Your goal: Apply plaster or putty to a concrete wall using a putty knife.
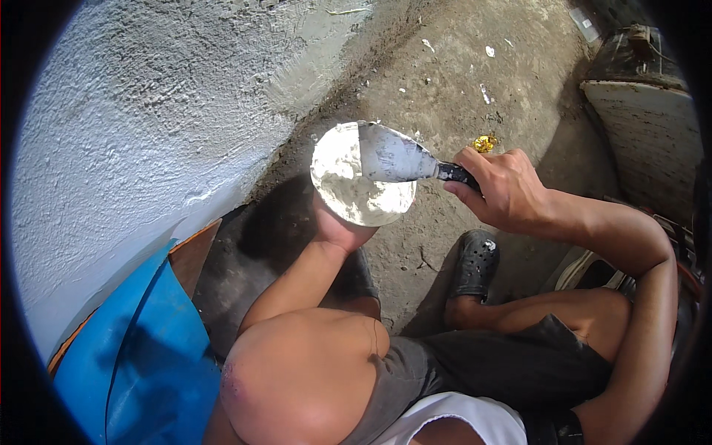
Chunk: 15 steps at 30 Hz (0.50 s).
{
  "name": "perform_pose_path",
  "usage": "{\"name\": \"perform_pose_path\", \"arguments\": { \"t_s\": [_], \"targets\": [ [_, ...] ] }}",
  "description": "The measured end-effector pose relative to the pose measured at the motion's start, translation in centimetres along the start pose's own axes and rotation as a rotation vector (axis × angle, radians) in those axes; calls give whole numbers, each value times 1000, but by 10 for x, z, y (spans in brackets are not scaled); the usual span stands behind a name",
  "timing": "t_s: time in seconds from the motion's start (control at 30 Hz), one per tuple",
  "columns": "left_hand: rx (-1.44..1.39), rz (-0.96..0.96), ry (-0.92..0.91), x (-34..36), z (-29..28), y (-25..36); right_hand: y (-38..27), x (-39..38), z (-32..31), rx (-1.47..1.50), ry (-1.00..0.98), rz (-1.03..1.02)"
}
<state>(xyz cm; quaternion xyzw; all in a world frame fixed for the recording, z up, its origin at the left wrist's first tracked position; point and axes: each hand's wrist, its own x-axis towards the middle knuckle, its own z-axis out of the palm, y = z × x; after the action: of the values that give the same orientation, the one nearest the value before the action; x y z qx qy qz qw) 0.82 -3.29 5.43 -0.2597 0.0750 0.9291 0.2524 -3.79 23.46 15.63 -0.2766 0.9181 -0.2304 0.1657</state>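
My left hand (343, 226) holds a round tub (363, 221) from below and the side, its fingers mostly hidden under it. White paste (341, 167) fills the tub, rough and heaped on the left. Closed around the black handle of a putty knife (400, 157) is my right hand (506, 189). The knife's wide blade, smeared with white, lies across the upper right of the tub's opening, its edge over the paste. Whether the blade touches the paste, I cannot tell.
A rough white-grey plastered wall (185, 89) rises on the left. Below it lies a blue sheet-like object (148, 348). White scraps and a gold crumpled wrapper (485, 143) lie on the concrete ground (460, 81). A worn pale container (645, 126) stands at the right.
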Motion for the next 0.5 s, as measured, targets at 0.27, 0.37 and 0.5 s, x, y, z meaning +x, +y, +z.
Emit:
{"name": "perform_pose_path", "arguments": {
  "t_s": [0.27,0.37,0.5],
  "targets": [
    [-29,-11,18,1,-5,-4,-1,0,5,13,-29,25],
    [-24,-5,-17,1,-7,-5,-3,1,5,49,-61,60],
    [-43,-12,5,1,-5,-7,-3,1,4,80,-83,73]
  ]
}}
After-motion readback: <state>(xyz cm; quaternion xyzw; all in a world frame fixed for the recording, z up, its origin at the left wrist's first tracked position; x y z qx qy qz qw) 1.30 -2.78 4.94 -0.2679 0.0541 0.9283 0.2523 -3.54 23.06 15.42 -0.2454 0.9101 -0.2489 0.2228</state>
